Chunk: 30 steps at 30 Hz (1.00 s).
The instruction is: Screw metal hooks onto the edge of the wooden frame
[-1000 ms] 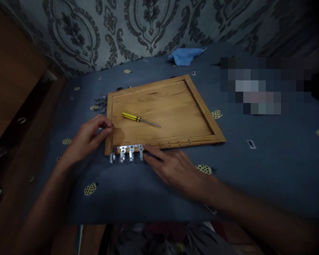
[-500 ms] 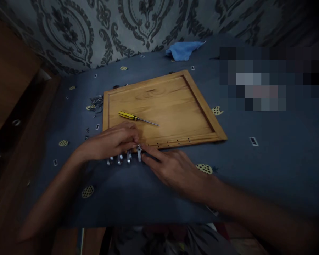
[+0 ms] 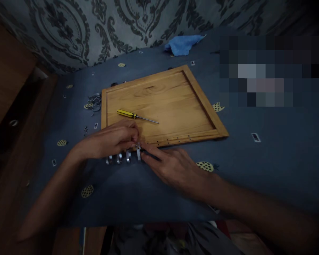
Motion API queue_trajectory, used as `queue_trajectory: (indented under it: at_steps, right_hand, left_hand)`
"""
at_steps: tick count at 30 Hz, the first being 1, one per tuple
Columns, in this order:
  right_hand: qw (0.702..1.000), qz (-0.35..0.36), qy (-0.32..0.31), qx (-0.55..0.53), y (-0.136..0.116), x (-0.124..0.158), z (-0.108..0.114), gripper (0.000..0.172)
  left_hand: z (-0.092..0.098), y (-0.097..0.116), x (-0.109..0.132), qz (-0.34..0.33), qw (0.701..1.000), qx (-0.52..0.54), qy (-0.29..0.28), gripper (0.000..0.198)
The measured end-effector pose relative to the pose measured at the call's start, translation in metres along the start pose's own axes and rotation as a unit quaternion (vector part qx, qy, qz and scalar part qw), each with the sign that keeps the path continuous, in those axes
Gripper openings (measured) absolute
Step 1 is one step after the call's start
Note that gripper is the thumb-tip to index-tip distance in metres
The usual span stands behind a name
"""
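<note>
A framed wooden board (image 3: 159,102) lies flat on the cloth, with small dark holes along its near edge. At that edge, my right hand (image 3: 172,166) pinches a curved silver metal hook (image 3: 138,153) between thumb and fingers. My left hand (image 3: 114,140) rests over the board's near left part, its fingertips closed together at the top of the same hook; whatever they hold is too small to make out. Several similar hooks (image 3: 119,158) stick out from the edge to the left. On the board lies a screwdriver (image 3: 127,113) with a yellow and black handle.
Loose metal hooks (image 3: 95,101) lie in a pile left of the board, with small screws (image 3: 86,129) nearer me. A blue cloth (image 3: 184,45) sits behind the board, near the patterned wall. A dark blue printed cover (image 3: 276,170) spreads underneath. The far right is pixelated.
The view has shifted slightly. Both hands stay at the same hook on the near edge, with almost no visible movement.
</note>
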State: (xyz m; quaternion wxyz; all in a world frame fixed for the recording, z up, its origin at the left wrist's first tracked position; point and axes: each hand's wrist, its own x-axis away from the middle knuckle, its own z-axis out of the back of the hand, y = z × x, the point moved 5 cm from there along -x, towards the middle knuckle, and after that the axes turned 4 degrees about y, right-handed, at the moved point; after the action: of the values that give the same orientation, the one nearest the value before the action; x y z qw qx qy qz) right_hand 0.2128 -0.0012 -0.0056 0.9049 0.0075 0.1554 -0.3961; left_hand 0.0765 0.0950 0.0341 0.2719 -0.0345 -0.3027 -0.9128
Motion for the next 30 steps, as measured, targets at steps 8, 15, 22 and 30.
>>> queue_trajectory:
  at_steps: [8,15,22,30]
  right_hand:
    - [1.0,0.005,-0.019,0.011,-0.0006,-0.0006,0.0012,0.037]
    - [1.0,0.014,-0.014,0.018,-0.0002,0.0001,-0.0002,0.031]
    - [1.0,0.012,-0.008,0.015,-0.0003,0.0006,-0.0008,0.033]
    - [1.0,0.009,0.001,-0.003,-0.0003,-0.0001,-0.0005,0.032]
  left_hand:
    - [0.0007,0.0019,-0.0044,0.006,1.0,-0.022,-0.018,0.019]
    - [0.0015,0.004,-0.0077,0.013,0.999,-0.039,-0.023,0.016]
    - [0.0015,0.0032,-0.0086,0.003,0.999,-0.041,-0.024,0.015]
    - [0.001,0.0052,-0.0101,0.012,0.998,-0.048,-0.034,0.02]
